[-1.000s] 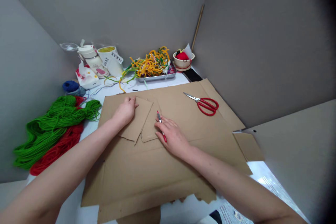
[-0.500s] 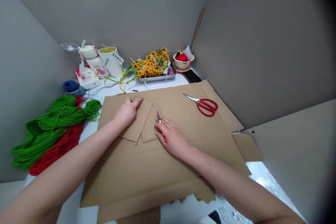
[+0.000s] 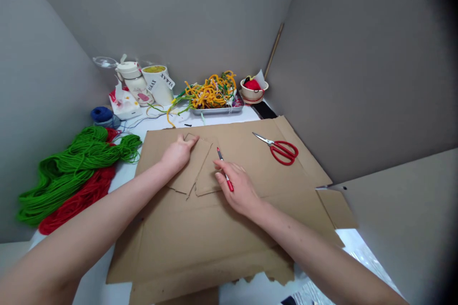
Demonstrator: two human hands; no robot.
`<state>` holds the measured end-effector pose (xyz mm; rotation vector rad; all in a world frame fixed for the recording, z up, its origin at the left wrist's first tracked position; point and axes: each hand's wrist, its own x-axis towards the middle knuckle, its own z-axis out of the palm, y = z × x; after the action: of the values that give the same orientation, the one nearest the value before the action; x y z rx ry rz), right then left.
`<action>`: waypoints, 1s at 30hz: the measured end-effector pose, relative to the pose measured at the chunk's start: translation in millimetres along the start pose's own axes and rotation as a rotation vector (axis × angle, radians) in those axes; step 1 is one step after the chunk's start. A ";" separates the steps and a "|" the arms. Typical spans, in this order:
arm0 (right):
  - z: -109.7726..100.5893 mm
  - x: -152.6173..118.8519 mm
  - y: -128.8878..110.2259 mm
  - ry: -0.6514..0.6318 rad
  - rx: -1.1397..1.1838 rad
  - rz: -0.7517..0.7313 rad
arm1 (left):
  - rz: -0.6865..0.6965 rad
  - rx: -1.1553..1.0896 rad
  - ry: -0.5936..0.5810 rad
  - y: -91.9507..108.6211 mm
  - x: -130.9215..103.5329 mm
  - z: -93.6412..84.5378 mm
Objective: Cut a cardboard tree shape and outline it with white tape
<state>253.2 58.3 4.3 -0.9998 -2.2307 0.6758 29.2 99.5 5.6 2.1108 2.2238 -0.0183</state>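
My left hand [image 3: 176, 155] lies on a cut cardboard piece [image 3: 195, 162], index finger stretched toward its far edge. This piece rests on a large flattened cardboard sheet [image 3: 200, 243]. Just right of it, a second cardboard shape [image 3: 205, 185] shows a near edge, partly covered by my right hand [image 3: 236, 186]. That hand is closed around a red pen [image 3: 229, 183], whose tip points away from me and seems to sit above the cardboard. Scissors with red handles [image 3: 284, 152] lie on the sheet, to the right of my right hand.
Green yarn [image 3: 71, 171] and red yarn [image 3: 77, 200] lie at the left. Behind the sheet stand a bottle [image 3: 138, 86], a white cup [image 3: 159, 88], a metal tray [image 3: 218, 110] of yarn scraps and a small bowl [image 3: 254, 93]. A dark phone-like slab [image 3: 264, 110] lies near the bowl.
The whole view has shifted slightly. My right hand has moved a little to the right with the pen; my left hand keeps its place on the cardboard piece.
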 end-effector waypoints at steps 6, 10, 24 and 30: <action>14.2 18.5 0.4 0.178 0.341 0.143 | -0.003 0.003 -0.007 -1.3 1.0 2.5; 30.5 26.9 6.7 0.209 0.413 0.211 | 0.005 -0.027 0.001 -1.8 1.5 3.8; 40.7 27.8 9.8 0.203 0.358 0.210 | -0.009 -0.054 0.005 -4.5 4.6 10.3; 40.4 27.7 10.0 0.188 0.321 0.186 | 0.000 -0.025 0.007 -4.6 4.5 11.2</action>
<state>215.1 77.7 -21.6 -1.0645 -1.8116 0.9465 24.8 103.1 -6.1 2.1016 2.2158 0.0164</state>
